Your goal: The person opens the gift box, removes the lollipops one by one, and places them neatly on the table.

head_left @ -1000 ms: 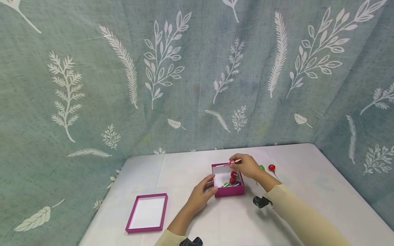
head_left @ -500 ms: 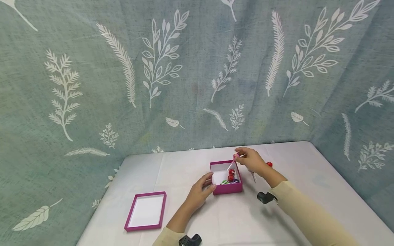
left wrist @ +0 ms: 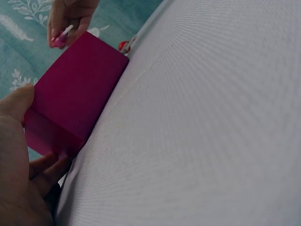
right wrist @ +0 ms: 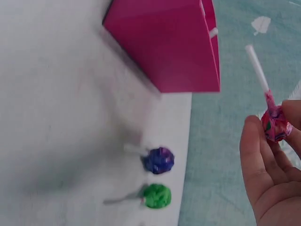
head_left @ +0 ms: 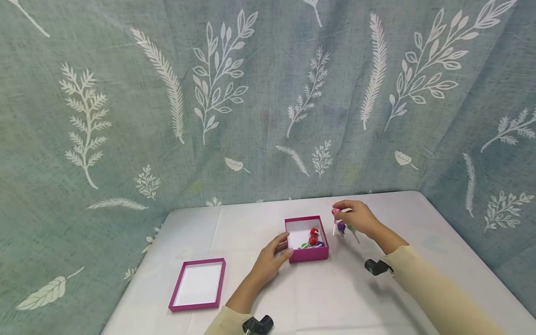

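My right hand [head_left: 358, 217] pinches a pink-wrapped lollipop [right wrist: 276, 125] by its round head, just above the table to the right of the box. Its white stick points down in the head view. My left hand [head_left: 268, 263] grips the near left corner of an open magenta box [head_left: 309, 254], thumb at the front wall and fingers along the left side. Inside the box lie red lollipops [head_left: 313, 240], a green one [head_left: 305, 245] and a dark purple one at the right. Under my right hand, a purple lollipop [right wrist: 160, 160] and a green lollipop [right wrist: 157, 196] lie on the table.
The magenta-edged lid [head_left: 198, 284] lies upturned, white inside showing, at the left of the white-covered table [head_left: 335, 298]. A red lollipop [left wrist: 124, 46] shows past the box in the left wrist view. A leaf-patterned curtain [head_left: 259, 107] hangs behind the table.
My right hand has moved right, from above the box to beside it, carrying the pink lollipop, whose stick has swung downward. The purple lollipop on the table has come into sight. My left hand stays on the box.
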### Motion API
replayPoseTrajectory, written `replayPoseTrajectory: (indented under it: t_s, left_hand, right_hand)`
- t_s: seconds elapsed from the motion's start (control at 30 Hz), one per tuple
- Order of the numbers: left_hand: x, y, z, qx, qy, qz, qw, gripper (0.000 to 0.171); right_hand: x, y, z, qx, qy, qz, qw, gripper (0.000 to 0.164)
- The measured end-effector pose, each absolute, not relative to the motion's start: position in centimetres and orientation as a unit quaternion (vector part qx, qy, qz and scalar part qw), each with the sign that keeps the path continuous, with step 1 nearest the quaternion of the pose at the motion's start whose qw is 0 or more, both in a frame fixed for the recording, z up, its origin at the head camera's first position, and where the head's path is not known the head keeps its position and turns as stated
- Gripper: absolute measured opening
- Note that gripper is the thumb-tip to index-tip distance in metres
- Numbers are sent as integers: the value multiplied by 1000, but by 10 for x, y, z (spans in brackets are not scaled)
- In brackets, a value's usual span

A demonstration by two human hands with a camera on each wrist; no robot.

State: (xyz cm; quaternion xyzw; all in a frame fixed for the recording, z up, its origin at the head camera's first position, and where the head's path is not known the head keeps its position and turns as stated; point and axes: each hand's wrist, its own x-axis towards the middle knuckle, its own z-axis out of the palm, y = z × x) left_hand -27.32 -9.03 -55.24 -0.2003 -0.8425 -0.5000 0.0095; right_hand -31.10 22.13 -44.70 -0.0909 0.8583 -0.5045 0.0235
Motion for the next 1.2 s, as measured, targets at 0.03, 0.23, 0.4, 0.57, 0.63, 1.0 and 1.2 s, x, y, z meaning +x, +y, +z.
replayPoseTrajectory:
  t_s: [0.03,0.23,0.4,0.57,0.63,1.0,1.2]
  left_hand:
    - [-274,-90,-552,-200,-844,-498,10,64]
    - [-275,-90,-554,-194,-846,-496,8,62]
    - [-275,-90,-553,-193,-845,-499,7,59]
    - [-274,-90,-551,-193,-843,-502,5,62]
    - [-274,-91,-551,-195,-841,-505,4,63]
    - [-273,-90,-551,-197,-839,-508,7,60]
    - [-272,-90,-551,-202,-836,-510,8,60]
  right_hand:
    - [-311,224,-447,-89,856,-508,25,36]
    - [-310,240,-447,-82,859,-505,20,37]
    - [-310,251,-450,-67,866,-494,19,38]
    - [-310,262,-452,-53,869,-492,14,38]
    - [-310,267,-453,-56,872,-487,9,39]
    - [-316,291,-468,-24,891,-453,-1,38]
    - [-317,304,-477,-5,892,-451,3,43]
